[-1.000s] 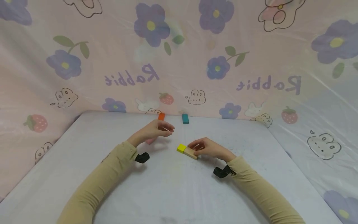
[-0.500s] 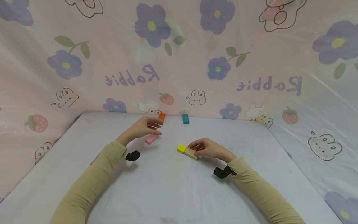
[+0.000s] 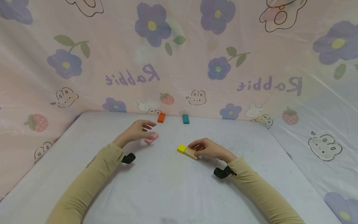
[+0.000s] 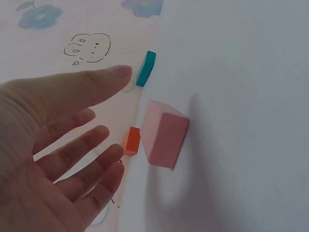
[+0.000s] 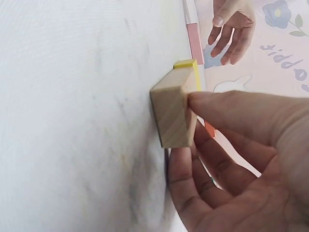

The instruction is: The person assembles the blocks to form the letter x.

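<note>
A pink block (image 3: 152, 138) lies flat on the white table (image 3: 173, 186). My left hand (image 3: 145, 128) hovers just left of and above it, fingers spread and relaxed, holding nothing. In the left wrist view the left hand (image 4: 113, 104) is open, and the pink block (image 4: 164, 140) lies a short gap beyond the fingertips. My right hand (image 3: 197, 148) pinches a plain wooden block (image 3: 190, 153) that lies end to end with a yellow block (image 3: 181, 148). The right wrist view shows the thumb on the wooden block (image 5: 173, 113) and fingers curled under it, with the yellow block (image 5: 189, 72) beyond.
An orange block (image 3: 161, 118) and a teal block (image 3: 185, 119) lie at the table's far edge against the flower-printed sheet (image 3: 179, 62). That sheet walls in the back and both sides. Bare table spreads in front of both arms.
My left hand has drawn back to the left, uncovering the pink block that it hid. The right hand and its two blocks have stayed put.
</note>
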`<state>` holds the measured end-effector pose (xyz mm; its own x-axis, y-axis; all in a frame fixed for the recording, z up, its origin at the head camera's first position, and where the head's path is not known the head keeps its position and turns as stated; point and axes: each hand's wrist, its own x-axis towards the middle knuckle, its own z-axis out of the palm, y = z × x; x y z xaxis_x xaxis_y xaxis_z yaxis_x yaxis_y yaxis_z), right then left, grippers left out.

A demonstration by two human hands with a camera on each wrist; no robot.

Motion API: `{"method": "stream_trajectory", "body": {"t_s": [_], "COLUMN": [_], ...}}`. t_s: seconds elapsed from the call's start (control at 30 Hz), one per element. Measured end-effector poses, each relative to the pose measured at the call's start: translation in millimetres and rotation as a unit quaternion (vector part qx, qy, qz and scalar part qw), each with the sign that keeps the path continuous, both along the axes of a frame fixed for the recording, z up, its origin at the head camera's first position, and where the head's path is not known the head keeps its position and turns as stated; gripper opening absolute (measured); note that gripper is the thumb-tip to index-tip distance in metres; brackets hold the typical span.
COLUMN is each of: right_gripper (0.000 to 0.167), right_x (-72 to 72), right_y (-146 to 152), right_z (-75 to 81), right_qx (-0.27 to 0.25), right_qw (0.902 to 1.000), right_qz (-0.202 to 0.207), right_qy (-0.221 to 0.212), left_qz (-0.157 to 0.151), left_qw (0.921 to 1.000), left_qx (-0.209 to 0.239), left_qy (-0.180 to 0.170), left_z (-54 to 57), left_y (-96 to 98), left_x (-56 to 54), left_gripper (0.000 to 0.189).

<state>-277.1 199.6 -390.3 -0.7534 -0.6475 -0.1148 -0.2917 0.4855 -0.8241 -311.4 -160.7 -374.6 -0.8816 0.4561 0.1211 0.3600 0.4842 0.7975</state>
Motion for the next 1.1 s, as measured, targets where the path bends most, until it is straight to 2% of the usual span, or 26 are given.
{"method": "stream_trajectory", "body": {"t_s": [0.13,0.3,0.57,1.0,1.1], "right_gripper": [0.037,0.037,0.037,0.036,0.036], "right_x": [-0.6,0.4,0.0,-1.2,-0.6], "right_y": [0,1,2,1,1], "right_z": [-0.5,0.7,-0.7,-0.8,-0.5], "right_qx": [0.002,0.0,0.002,0.004,0.005], "right_qw": [1.0,1.0,1.0,1.0,0.9999], "right_qz": [0.002,0.004,0.0,0.005,0.003], "right_qy": [0.005,0.006,0.007,0.007,0.01], "left_qz": [0.018,0.025,0.024,0.034,0.035], "left_qw": [0.9996,0.999,0.9985,0.995,0.995], "left_qx": [-0.012,-0.02,-0.047,-0.092,-0.091], "left_qy": [-0.018,-0.03,-0.015,-0.018,-0.02], "left_z": [-5.3,-10.4,-19.7,-23.9,-24.2], "left_y": [-3.9,-7.0,-7.9,-3.4,-2.0], "left_x": [-1.1,-3.0,-3.6,-7.1,-7.1], "left_gripper": [0.063,0.068,0.068,0.063,0.06]}}
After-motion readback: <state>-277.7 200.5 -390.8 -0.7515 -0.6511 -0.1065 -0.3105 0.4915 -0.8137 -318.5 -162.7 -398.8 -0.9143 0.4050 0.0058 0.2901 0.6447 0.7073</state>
